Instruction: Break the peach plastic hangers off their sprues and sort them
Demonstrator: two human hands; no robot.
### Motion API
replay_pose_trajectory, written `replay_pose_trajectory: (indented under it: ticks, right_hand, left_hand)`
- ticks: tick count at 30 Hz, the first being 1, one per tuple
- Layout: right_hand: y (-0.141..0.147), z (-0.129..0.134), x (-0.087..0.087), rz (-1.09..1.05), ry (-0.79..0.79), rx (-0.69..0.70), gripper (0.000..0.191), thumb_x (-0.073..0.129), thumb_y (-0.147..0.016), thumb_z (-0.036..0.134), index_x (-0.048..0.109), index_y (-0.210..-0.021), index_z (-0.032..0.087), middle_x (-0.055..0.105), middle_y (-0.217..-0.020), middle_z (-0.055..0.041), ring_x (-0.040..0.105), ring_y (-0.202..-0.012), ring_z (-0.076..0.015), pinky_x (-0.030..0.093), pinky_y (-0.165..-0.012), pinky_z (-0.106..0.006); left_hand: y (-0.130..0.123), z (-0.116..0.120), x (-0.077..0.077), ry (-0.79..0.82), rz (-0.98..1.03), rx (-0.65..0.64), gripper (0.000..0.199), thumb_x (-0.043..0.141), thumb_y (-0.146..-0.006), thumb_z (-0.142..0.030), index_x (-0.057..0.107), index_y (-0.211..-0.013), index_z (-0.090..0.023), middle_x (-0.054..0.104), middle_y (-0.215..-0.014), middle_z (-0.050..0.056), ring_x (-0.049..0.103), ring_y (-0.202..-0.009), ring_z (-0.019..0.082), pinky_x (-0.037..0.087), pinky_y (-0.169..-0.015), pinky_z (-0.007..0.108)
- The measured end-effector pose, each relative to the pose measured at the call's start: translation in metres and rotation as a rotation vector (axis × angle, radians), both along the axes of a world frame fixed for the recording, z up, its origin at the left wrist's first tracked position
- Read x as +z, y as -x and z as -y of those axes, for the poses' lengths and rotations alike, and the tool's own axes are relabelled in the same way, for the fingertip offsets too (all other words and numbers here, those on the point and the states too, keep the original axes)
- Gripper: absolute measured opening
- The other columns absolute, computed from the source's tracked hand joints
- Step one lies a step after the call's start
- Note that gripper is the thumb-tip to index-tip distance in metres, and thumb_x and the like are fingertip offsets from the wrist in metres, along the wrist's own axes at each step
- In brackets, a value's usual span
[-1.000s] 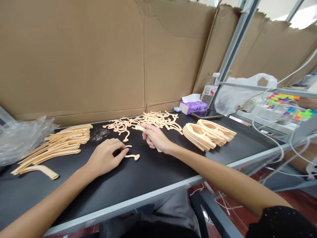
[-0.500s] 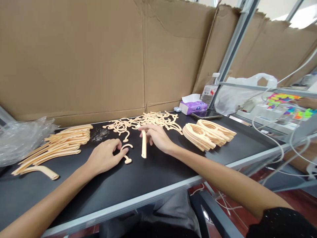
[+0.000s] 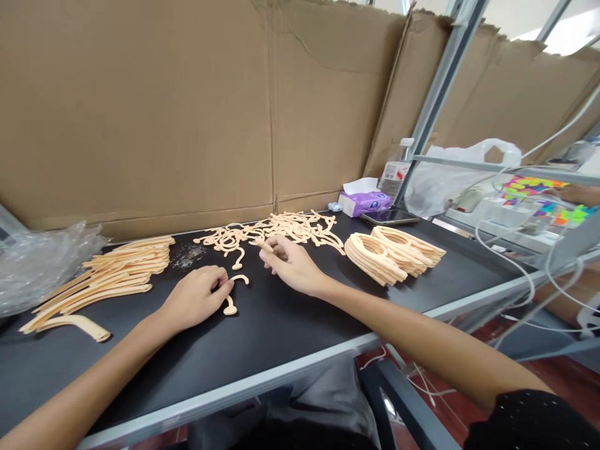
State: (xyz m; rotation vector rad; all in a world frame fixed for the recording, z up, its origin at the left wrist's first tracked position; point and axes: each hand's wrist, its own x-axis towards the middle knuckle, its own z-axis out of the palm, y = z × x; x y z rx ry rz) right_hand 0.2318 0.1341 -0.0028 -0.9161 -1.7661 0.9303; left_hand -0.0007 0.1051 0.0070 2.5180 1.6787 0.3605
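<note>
My left hand (image 3: 199, 297) is closed, thumb against fingers, on a cream plastic hook (image 3: 230, 308). The hook's flat foot and curved tip (image 3: 241, 279) stick out past my fingertips. To its right, my right hand (image 3: 295, 267) pinches a cream plastic strip (image 3: 266, 247). Only a short end of that strip shows; my fingers hide the rest. A loose hook (image 3: 238, 259) lies on the black table between the hands. Behind them spreads a tangled pile of similar cream hooks (image 3: 300, 226).
Long curved cream strips (image 3: 126, 269) lie stacked at left beside a clear plastic bag (image 3: 47, 265). On the right are stacked cream pieces with round openings (image 3: 375, 265), a phone (image 3: 391, 217), purple tissues (image 3: 364, 203) and a bottle (image 3: 396, 172). Cardboard (image 3: 187, 112) walls the back.
The strip in my right hand has swung from pointing down toward me to mostly hidden behind my fingers. My left hand has shifted slightly left, turning the hook a little.
</note>
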Motion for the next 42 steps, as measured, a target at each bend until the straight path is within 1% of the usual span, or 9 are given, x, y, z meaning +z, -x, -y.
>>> replay_pose_trajectory:
  ticks: [2,5,7,11,15,20,23,31,42]
  right_hand:
    - [0.000,0.003,0.001,0.073,-0.028,0.002,0.018,0.048,-0.095,0.036,0.058,-0.101,0.022,0.065,-0.077,0.0013,0.061,-0.066,-0.0130,0.047,-0.069,-0.029]
    - [-0.001,0.006,0.000,0.227,-0.150,0.020,0.021,0.042,-0.096,0.023,0.059,-0.107,0.024,0.066,-0.082,0.0015,0.061,-0.073,-0.0132,0.044,-0.072,-0.028]
    - [0.000,0.007,0.000,0.343,-0.232,0.035,0.022,0.044,-0.094,0.018,0.061,-0.106,0.025,0.066,-0.086,0.0007,0.060,-0.080,-0.0146,0.042,-0.075,-0.028]
    - [0.003,0.010,-0.003,0.441,-0.320,0.087,0.010,0.057,-0.090,0.024,0.059,-0.099,0.022,0.066,-0.093,-0.0027,0.054,-0.091,-0.0181,0.042,-0.079,-0.030]
    - [0.003,0.009,-0.006,0.445,-0.332,0.108,0.013,0.063,-0.085,0.023,0.059,-0.098,0.022,0.065,-0.093,-0.0026,0.052,-0.092,-0.0184,0.042,-0.078,-0.030]
    - [0.001,0.005,-0.007,0.454,-0.325,0.074,0.017,0.059,-0.083,0.013,0.059,-0.097,0.021,0.065,-0.091,-0.0018,0.052,-0.089,-0.0177,0.041,-0.078,-0.030]
    - [0.000,0.005,-0.007,0.445,-0.320,0.080,0.018,0.058,-0.082,0.011,0.059,-0.097,0.021,0.064,-0.089,-0.0018,0.052,-0.088,-0.0174,0.041,-0.077,-0.029]
    - [0.001,0.004,-0.007,0.396,-0.326,0.121,0.021,0.057,-0.079,0.007,0.060,-0.095,0.021,0.065,-0.088,-0.0014,0.055,-0.087,-0.0170,0.041,-0.078,-0.029]
    - [0.002,0.008,-0.004,0.261,-0.361,0.076,0.019,0.059,-0.074,0.005,0.061,-0.085,0.020,0.062,-0.081,0.0003,0.055,-0.081,-0.0149,0.042,-0.076,-0.027]
  left_hand:
    - [-0.001,0.001,0.000,-0.015,0.001,-0.009,0.035,0.037,-0.094,-0.046,0.050,-0.072,-0.022,0.058,-0.076,0.002,0.056,-0.076,0.021,0.036,-0.067,0.031]
    - [-0.003,0.003,0.000,-0.027,0.011,-0.024,0.036,0.036,-0.095,-0.047,0.049,-0.073,-0.022,0.058,-0.076,0.002,0.055,-0.075,0.020,0.036,-0.066,0.030]
    - [-0.004,0.005,0.001,-0.031,0.021,-0.042,0.037,0.036,-0.095,-0.048,0.049,-0.073,-0.022,0.057,-0.075,0.002,0.054,-0.074,0.020,0.035,-0.065,0.030]
    - [-0.005,0.005,0.002,-0.011,0.058,-0.022,0.040,0.037,-0.094,-0.052,0.050,-0.072,-0.021,0.055,-0.071,0.001,0.052,-0.070,0.019,0.034,-0.064,0.030]
    - [-0.001,0.002,0.005,0.087,0.129,-0.033,0.038,0.045,-0.089,-0.057,0.056,-0.080,-0.021,0.047,-0.066,-0.003,0.046,-0.064,0.016,0.033,-0.061,0.028]
    - [0.007,0.000,0.010,0.196,0.190,-0.121,0.045,0.062,-0.077,-0.063,0.060,-0.095,-0.022,0.045,-0.075,-0.004,0.046,-0.069,0.015,0.036,-0.065,0.026]
    - [0.007,0.001,0.010,0.180,0.182,-0.116,0.049,0.067,-0.072,-0.065,0.060,-0.095,-0.022,0.045,-0.076,-0.004,0.046,-0.071,0.015,0.037,-0.065,0.025]
    - [0.005,0.001,0.008,0.146,0.187,-0.117,0.048,0.067,-0.071,-0.063,0.061,-0.094,-0.022,0.045,-0.074,-0.005,0.044,-0.067,0.013,0.036,-0.062,0.023]
    - [0.004,0.004,0.009,0.127,0.165,-0.132,0.049,0.067,-0.072,-0.065,0.064,-0.094,-0.021,0.048,-0.074,-0.004,0.045,-0.067,0.014,0.035,-0.062,0.025]
